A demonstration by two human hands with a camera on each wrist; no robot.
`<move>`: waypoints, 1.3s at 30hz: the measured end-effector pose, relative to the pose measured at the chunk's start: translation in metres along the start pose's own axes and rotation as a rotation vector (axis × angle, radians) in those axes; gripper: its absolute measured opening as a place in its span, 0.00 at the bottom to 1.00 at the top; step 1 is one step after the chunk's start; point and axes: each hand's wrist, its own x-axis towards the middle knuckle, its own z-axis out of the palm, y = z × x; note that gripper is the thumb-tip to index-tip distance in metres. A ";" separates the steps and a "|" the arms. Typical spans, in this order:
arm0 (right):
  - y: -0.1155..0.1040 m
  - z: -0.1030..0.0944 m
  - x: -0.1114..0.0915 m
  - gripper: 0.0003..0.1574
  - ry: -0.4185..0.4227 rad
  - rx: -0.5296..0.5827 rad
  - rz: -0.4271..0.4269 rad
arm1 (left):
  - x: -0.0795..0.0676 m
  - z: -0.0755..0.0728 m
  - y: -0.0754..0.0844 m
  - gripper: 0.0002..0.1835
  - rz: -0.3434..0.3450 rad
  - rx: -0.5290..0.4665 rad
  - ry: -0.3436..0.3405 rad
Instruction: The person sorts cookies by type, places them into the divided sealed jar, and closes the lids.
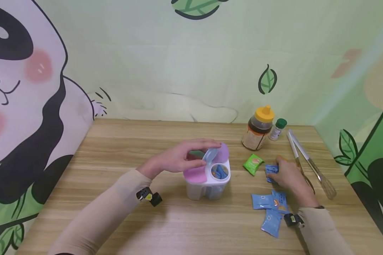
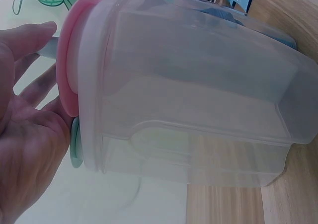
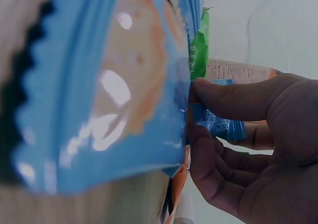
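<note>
A white-topped container [image 1: 196,191] with clear compartments and coloured round lids stands mid-table. Its light blue lid [image 1: 210,154] is tilted up, and my left hand [image 1: 182,156] holds it between thumb and fingers. Under that lid, the round opening shows blue packets [image 1: 221,172] inside. The pink lid [image 2: 69,55] lies closed beside my left palm. Over on the right, my right hand [image 1: 290,177] pinches a small blue snack packet [image 1: 271,171] at the tabletop, thumb and forefinger at its edge. Several more blue packets [image 1: 271,221] lie nearer me, below that hand.
A green packet [image 1: 253,164] lies left of my right hand. Behind it stand a jar with a yellow lid [image 1: 258,129] and a small green-capped bottle [image 1: 277,129]. A whisk [image 1: 322,180] and another long utensil lie at right. An orange packet [image 3: 180,184] is partly hidden.
</note>
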 end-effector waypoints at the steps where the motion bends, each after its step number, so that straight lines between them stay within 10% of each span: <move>1: 0.000 0.000 0.000 0.27 -0.001 0.000 -0.002 | 0.000 0.000 0.000 0.29 -0.001 0.000 0.000; 39: -0.039 -0.033 -0.029 0.15 0.109 0.239 -0.254 | 0.000 0.001 0.000 0.29 0.004 -0.003 0.000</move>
